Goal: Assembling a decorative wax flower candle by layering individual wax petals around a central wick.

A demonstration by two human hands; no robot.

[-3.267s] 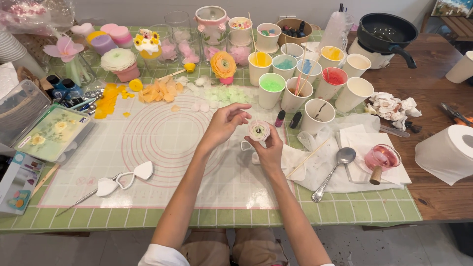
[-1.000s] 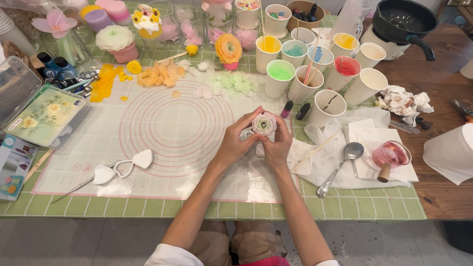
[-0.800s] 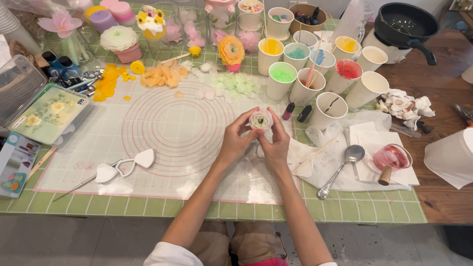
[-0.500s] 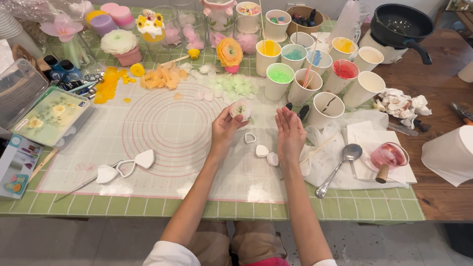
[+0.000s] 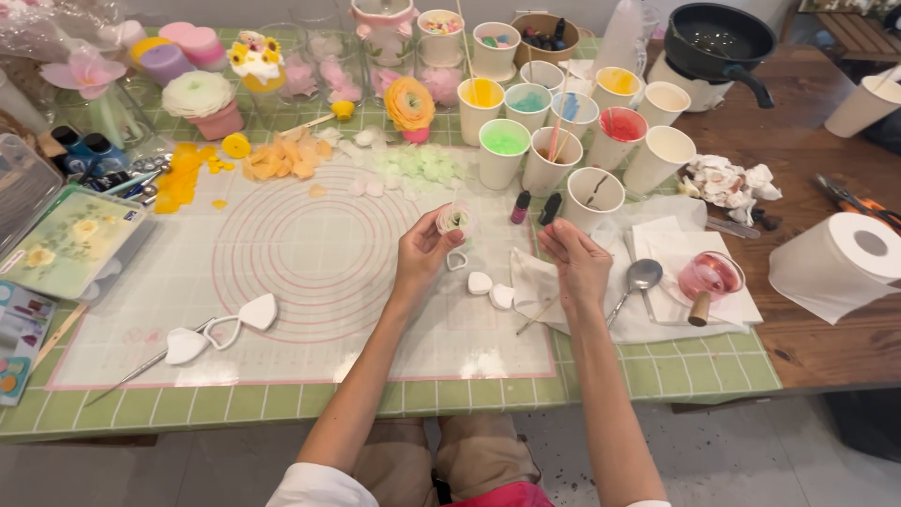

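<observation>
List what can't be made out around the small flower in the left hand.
- Head view: underside of the small flower, covered by the left hand.
- Whether the right hand pinches anything: too small to tell.
- Contents of the black pan: dark, near the top edge.
- Paint box: cut off by the left edge.

A: The light is bright and even, like soft daylight. Shadows under the paper cups (image 5: 549, 160) are only weak.

B: Yes. The white mat (image 5: 310, 272) reflects a little but has no strong glare. The centre is sharp; the edges bend slightly and are a bit soft.
</observation>
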